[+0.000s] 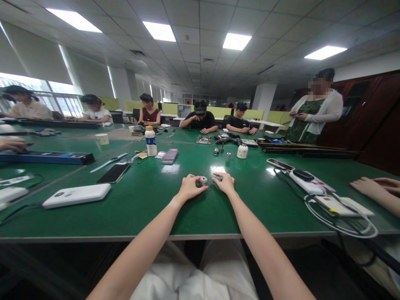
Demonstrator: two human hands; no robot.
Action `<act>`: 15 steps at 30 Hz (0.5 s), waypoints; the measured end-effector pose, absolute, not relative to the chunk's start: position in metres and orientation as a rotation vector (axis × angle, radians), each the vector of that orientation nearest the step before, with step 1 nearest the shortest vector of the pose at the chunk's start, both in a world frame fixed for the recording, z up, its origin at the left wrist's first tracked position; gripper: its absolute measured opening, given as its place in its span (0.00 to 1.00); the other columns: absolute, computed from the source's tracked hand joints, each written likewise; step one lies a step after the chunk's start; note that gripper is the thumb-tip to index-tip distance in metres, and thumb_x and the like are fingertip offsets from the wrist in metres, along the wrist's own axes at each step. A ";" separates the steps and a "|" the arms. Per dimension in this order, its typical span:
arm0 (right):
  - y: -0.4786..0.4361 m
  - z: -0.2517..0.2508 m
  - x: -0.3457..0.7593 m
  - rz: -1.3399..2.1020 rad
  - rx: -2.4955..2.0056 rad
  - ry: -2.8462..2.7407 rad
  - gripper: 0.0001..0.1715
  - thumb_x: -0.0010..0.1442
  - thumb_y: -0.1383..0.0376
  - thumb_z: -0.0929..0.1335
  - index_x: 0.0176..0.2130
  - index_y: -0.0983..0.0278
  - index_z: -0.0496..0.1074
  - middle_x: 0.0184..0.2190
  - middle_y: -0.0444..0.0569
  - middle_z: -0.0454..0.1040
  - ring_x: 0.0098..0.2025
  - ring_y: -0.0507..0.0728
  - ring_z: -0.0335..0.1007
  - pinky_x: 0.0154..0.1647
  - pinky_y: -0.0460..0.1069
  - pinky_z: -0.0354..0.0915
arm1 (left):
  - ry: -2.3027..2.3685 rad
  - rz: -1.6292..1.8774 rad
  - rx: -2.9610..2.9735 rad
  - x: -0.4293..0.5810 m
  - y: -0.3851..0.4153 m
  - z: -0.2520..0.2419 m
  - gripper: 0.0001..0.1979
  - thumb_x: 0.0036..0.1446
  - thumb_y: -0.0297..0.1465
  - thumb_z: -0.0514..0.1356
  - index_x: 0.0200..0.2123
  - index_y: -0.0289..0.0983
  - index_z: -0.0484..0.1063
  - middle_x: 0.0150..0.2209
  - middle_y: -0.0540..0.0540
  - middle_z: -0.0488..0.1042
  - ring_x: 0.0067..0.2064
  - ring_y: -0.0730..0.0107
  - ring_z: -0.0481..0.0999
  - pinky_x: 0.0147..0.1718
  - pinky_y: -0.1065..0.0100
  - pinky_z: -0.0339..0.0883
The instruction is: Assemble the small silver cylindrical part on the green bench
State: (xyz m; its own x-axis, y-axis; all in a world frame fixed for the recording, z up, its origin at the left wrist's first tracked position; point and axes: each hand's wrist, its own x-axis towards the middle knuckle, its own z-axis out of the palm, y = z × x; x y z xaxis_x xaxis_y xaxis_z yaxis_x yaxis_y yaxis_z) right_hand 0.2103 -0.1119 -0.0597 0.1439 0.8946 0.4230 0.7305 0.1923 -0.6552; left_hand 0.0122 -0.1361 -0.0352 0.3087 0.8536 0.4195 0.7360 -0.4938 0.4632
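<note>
A small silvery metal cylinder with a ringed top and dark centre stands on the green table in front of me. My left hand is closed around its left side, thumb in front and fingers behind. Just to the right, my right hand hovers by the tabletop with thumb and fingers apart, holding nothing. Farther off stands a grey metal cylinder, beside a white rounded jar. Small shiny metal parts lie to the left of these.
On the left are a white power bank, a dark phone and a bottle. Cables and another phone lie at right, near another person's hands. Several people sit around the green table; one stands.
</note>
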 end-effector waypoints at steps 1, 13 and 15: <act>-0.112 -0.060 0.210 0.259 -1.547 -1.635 0.13 0.53 0.61 0.73 0.42 0.51 0.79 0.41 0.43 0.80 0.52 0.61 0.70 0.59 0.60 0.56 | 1.461 0.949 2.393 0.012 -0.136 -0.035 0.22 0.49 0.44 0.66 0.47 0.42 0.78 0.39 0.44 0.80 0.48 0.54 0.73 0.49 0.57 0.64; -0.123 -0.041 0.180 0.399 -1.023 -1.655 0.16 0.58 0.64 0.69 0.47 0.59 0.75 0.39 0.46 0.81 0.44 0.58 0.78 0.54 0.55 0.68 | 1.367 0.933 2.445 0.010 -0.132 -0.036 0.16 0.51 0.43 0.65 0.39 0.40 0.79 0.35 0.46 0.81 0.39 0.59 0.76 0.39 0.65 0.65; -0.128 -0.040 0.175 0.422 -0.951 -1.682 0.15 0.58 0.65 0.69 0.47 0.58 0.75 0.38 0.46 0.81 0.44 0.58 0.78 0.54 0.55 0.68 | 1.353 0.937 2.449 0.009 -0.132 -0.037 0.16 0.51 0.43 0.65 0.39 0.40 0.79 0.35 0.46 0.81 0.38 0.59 0.76 0.39 0.65 0.65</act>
